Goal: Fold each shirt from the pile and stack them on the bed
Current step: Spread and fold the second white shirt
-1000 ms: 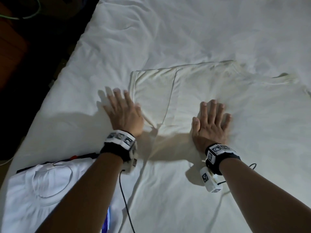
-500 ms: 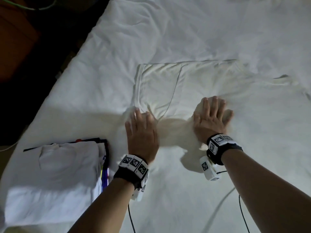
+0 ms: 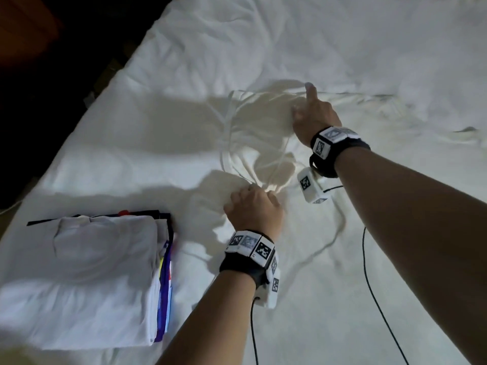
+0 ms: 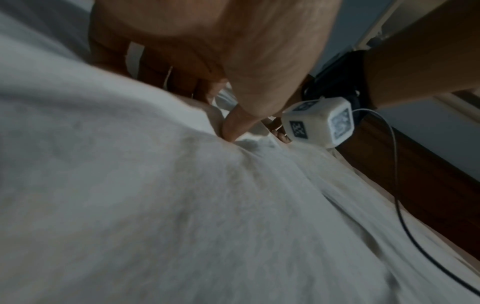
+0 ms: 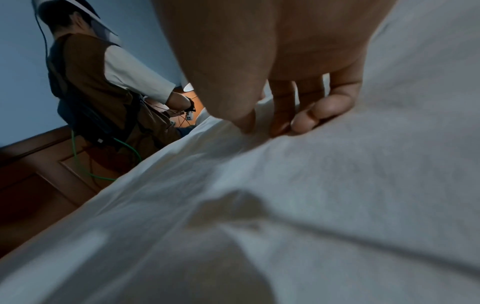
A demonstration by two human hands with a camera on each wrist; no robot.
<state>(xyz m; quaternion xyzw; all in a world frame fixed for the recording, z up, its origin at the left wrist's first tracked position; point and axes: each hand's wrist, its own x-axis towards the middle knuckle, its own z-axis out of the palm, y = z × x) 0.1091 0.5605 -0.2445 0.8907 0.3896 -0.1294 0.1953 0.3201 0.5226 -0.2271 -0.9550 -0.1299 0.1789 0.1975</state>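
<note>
A cream shirt (image 3: 259,133) lies spread across the white bed (image 3: 263,35), its left end rumpled and slightly lifted. My left hand (image 3: 251,204) grips the shirt's near left edge; in the left wrist view the thumb (image 4: 231,127) presses into the cloth while the fingers curl under it. My right hand (image 3: 312,114) is at the shirt's far edge, and in the right wrist view the hand (image 5: 259,129) pinches a ridge of fabric between thumb and fingers. A stack of folded shirts (image 3: 92,259), white on top, sits at the near left.
The bed's left edge drops to a dark floor (image 3: 39,101). Black cables (image 3: 374,285) trail from both wrists over the sheet. In the right wrist view another person (image 5: 103,82) stands beside the bed by a wooden panel.
Both hands were flat on the shirt. The left has moved to the near left edge and curled into the cloth; the right has reached to the far edge and pinched it. The shirt's left end has rumpled.
</note>
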